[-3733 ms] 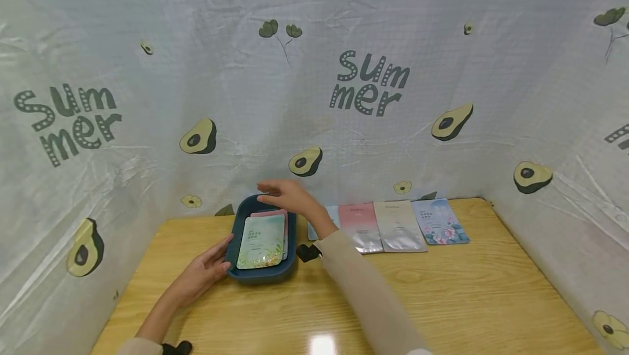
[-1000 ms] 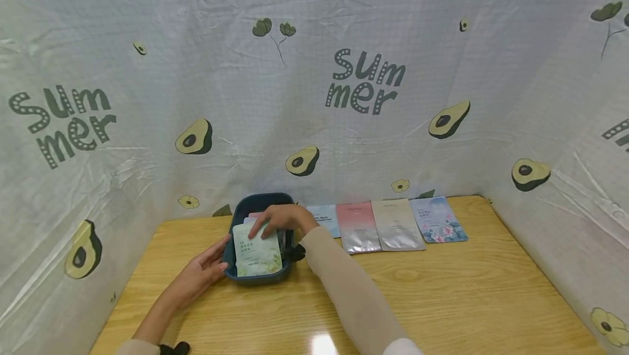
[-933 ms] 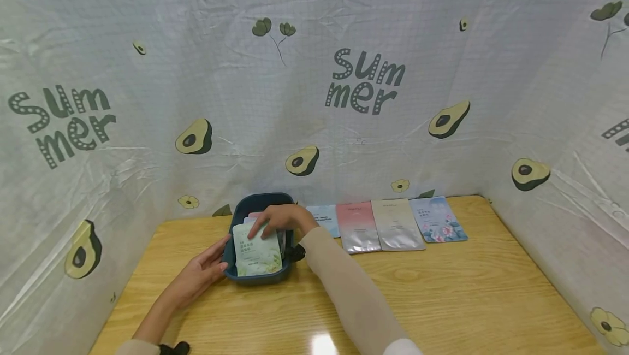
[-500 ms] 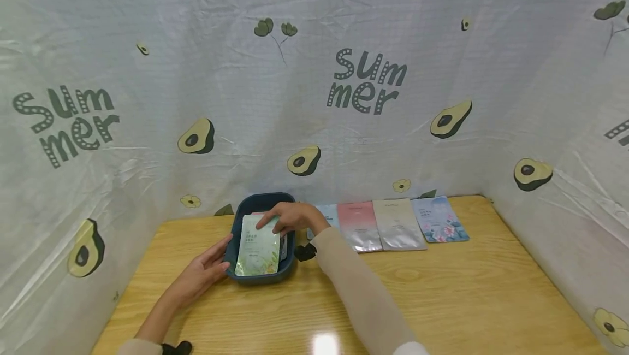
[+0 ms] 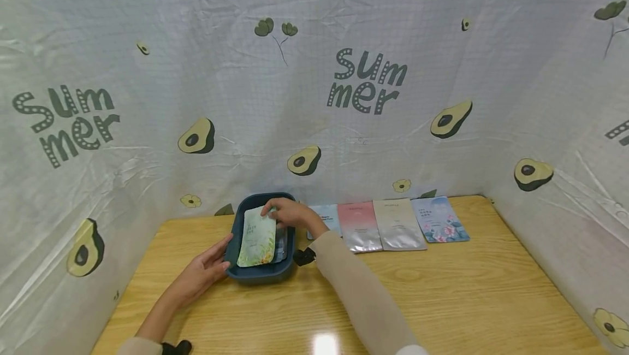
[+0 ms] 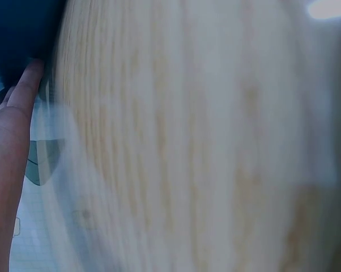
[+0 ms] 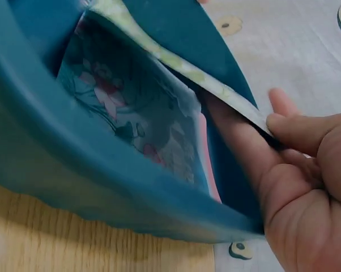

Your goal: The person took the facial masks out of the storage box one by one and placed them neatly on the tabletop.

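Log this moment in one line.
Left hand: touching blue bin | right hand: pinching green packet | bin also holds: lotus-print packet | table: row of four packets

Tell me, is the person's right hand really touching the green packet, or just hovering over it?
Touching. The right wrist view shows it plainly: the right hand pinches one end of the green packet, thumb against its edge.

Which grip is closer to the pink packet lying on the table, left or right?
Right! The right grip pinches the green packet at the tub, just left of the pink packet. The left grip is farther, at the tub's left side.
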Available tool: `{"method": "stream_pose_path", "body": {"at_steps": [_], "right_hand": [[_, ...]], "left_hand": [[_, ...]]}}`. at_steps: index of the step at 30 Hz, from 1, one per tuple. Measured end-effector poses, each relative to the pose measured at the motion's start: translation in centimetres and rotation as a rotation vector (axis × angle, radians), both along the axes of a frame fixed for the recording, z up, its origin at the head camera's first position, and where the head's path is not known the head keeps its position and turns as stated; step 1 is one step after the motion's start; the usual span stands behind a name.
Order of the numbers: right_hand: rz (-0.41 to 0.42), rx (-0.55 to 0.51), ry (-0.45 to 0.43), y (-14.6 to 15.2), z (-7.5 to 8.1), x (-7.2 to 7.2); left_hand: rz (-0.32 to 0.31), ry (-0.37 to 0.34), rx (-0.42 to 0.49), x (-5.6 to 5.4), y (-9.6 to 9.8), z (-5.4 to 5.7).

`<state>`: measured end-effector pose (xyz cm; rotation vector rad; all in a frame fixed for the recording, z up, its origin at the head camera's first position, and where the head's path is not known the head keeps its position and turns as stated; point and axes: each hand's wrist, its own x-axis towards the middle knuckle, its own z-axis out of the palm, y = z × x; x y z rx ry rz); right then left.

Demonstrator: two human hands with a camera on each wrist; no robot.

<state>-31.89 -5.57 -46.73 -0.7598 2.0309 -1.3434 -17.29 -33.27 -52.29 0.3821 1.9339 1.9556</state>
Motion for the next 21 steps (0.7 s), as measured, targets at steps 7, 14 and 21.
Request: {"method": "stream_pose_path", "body": {"at_steps": [7,14,21], "right_hand": [[0.188,0.04,-0.069,-1.1,0.0,0.6],[0.227,0.144,-0.085,-1.8,-0.1,0.8],[0.179,0.148,-0.013,-1.6,-0.1,0.7]], "left_hand": [[-0.019,0.002,0.02,-0.1,-0.1,-0.1],[-0.033,0.01,0.032,-0.1,-0.1,0.0],[-0.028,0.007,0.028,-0.2,-0.1,-0.1]]}}
